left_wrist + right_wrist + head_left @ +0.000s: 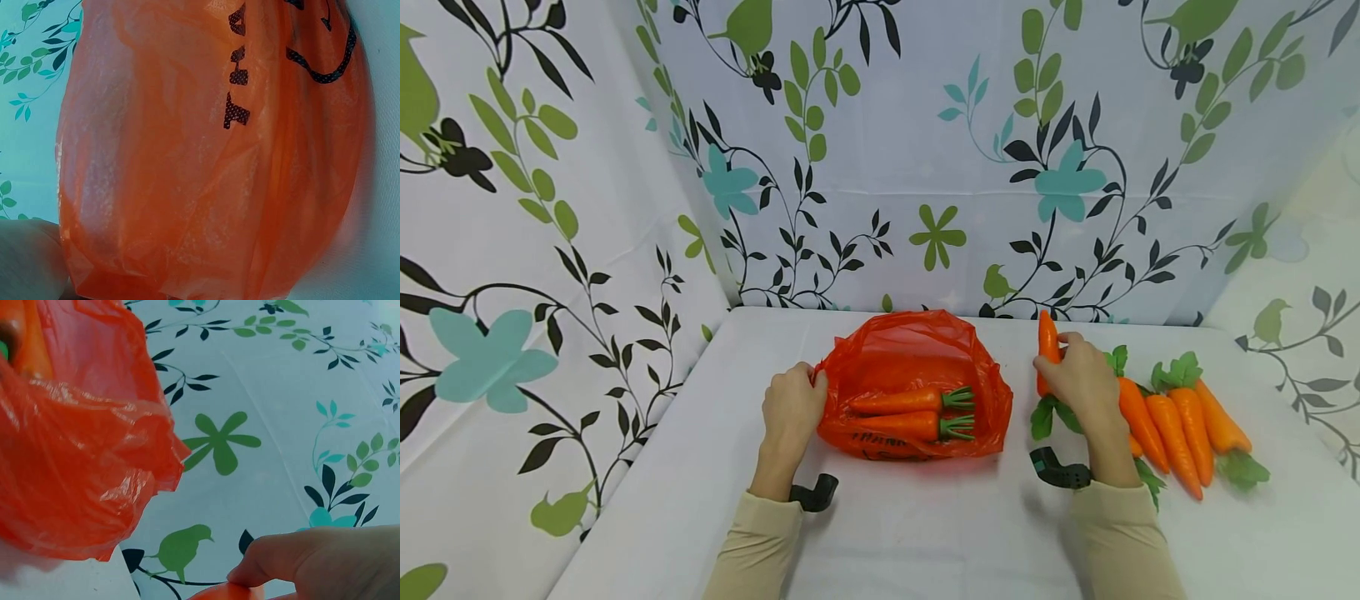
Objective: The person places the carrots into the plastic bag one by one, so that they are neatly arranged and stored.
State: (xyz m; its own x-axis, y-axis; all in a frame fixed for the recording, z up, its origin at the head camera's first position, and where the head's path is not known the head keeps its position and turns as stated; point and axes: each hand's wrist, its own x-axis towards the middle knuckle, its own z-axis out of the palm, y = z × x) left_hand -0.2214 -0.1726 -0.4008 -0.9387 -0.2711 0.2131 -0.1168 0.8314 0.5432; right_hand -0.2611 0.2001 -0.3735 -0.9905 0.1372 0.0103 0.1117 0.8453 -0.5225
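On the white tabletop (pixel 895 533), just right of a translucent red plastic bag (pixel 910 337) with black printing, a slender orange carrot with green leaves (pixel 1047 333) is gripped by the right hand (pixel 1084 379), thumb and fingers closed about its body. The left hand (pixel 793 408) pinches the bag's left edge between curled fingers and thumb; the bag's mouth is spread and faces the head camera. Governing relation: the held carrot lies to the left of the right hand's palm, between that hand and the bag, apart from the bag's right rim. Its long axis runs near and far, tip away from the person, leafy end toward the person. Inside the bag, an upper carrot with trimmed green stems (pixel 895 403) and a lower carrot with trimmed green stems (pixel 895 426) lie left to right, stems at right; the held carrot's axis therefore stands roughly square to theirs. The right hand is the nearer hand to the group of loose orange carrots (pixel 1172 429), which lies beyond it at right. Contact between held carrot and tabletop cannot be determined.
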